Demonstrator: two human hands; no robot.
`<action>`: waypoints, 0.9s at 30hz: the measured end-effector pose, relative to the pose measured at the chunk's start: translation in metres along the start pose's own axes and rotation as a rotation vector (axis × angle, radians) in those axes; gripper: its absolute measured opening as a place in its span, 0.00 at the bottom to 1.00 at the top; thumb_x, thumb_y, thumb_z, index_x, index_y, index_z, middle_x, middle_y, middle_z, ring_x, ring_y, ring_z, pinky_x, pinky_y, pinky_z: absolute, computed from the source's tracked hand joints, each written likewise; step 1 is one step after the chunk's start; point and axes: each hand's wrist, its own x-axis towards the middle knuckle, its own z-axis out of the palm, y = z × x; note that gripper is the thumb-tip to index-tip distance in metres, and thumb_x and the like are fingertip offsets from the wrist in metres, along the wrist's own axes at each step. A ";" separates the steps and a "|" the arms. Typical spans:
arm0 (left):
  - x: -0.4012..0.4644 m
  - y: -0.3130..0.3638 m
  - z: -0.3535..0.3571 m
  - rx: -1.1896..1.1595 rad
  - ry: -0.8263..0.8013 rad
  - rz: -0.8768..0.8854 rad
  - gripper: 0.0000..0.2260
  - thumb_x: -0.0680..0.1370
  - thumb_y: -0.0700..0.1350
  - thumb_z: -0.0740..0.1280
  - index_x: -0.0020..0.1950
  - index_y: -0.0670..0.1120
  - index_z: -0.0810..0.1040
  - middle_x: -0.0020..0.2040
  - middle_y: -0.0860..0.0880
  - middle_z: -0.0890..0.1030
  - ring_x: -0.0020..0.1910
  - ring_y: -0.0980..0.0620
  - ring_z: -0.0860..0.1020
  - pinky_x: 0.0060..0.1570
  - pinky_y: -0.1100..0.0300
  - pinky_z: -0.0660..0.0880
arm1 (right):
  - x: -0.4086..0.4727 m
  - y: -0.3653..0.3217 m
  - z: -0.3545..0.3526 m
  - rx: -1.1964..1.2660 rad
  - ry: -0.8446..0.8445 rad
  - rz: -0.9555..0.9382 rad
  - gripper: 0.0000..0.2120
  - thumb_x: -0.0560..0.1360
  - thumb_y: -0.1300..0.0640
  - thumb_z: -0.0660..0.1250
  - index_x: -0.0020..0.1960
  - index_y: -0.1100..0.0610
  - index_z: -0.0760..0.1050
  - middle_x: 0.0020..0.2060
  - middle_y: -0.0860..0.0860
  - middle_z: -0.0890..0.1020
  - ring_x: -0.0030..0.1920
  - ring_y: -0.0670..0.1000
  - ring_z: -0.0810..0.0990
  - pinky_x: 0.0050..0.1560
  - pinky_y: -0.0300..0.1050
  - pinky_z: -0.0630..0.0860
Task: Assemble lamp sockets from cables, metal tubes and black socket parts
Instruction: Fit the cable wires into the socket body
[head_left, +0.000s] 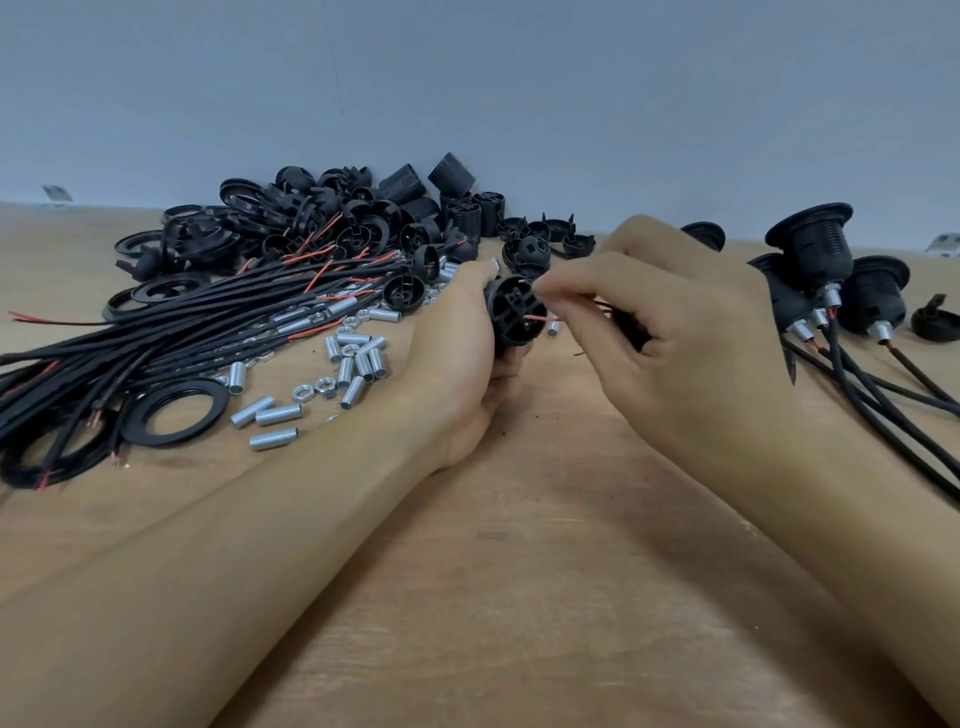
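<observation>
My left hand (457, 343) grips a black socket part (514, 312) above the wooden table, its open inner face turned toward my right hand. My right hand (670, 322) pinches a thin red wire (540, 317) whose tip reaches into that socket part. A black cable (623, 325) runs under the right palm and is mostly hidden. Left of the hands lies a bundle of black cables with red ends (156, 332). Short threaded metal tubes (358, 358) and nuts are scattered beside it.
A heap of loose black socket parts (332, 223) fills the back left, with flat black rings (176, 410) near the cables. Several assembled sockets with cables (815, 270) stand at the right. A grey wall closes the far edge. Bare wood (519, 571) lies between my forearms.
</observation>
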 end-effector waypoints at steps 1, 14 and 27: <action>0.000 0.000 0.000 -0.003 0.005 0.004 0.17 0.81 0.52 0.54 0.34 0.50 0.67 0.24 0.51 0.68 0.21 0.54 0.59 0.21 0.64 0.55 | 0.000 0.000 0.000 0.011 -0.009 -0.009 0.04 0.77 0.64 0.70 0.48 0.61 0.83 0.39 0.55 0.80 0.36 0.53 0.76 0.36 0.48 0.73; 0.000 -0.004 0.003 0.047 0.120 0.089 0.19 0.82 0.51 0.55 0.32 0.49 0.67 0.23 0.54 0.68 0.18 0.58 0.63 0.20 0.65 0.59 | 0.000 0.002 0.000 0.024 -0.146 0.069 0.02 0.77 0.63 0.69 0.47 0.60 0.82 0.41 0.52 0.80 0.39 0.49 0.76 0.41 0.38 0.70; 0.004 -0.013 0.001 0.262 0.272 0.333 0.19 0.78 0.57 0.56 0.28 0.53 0.62 0.28 0.51 0.62 0.30 0.49 0.62 0.33 0.51 0.58 | -0.001 -0.003 0.001 0.003 -0.214 0.106 0.03 0.77 0.63 0.67 0.46 0.59 0.80 0.39 0.51 0.77 0.36 0.47 0.70 0.39 0.39 0.67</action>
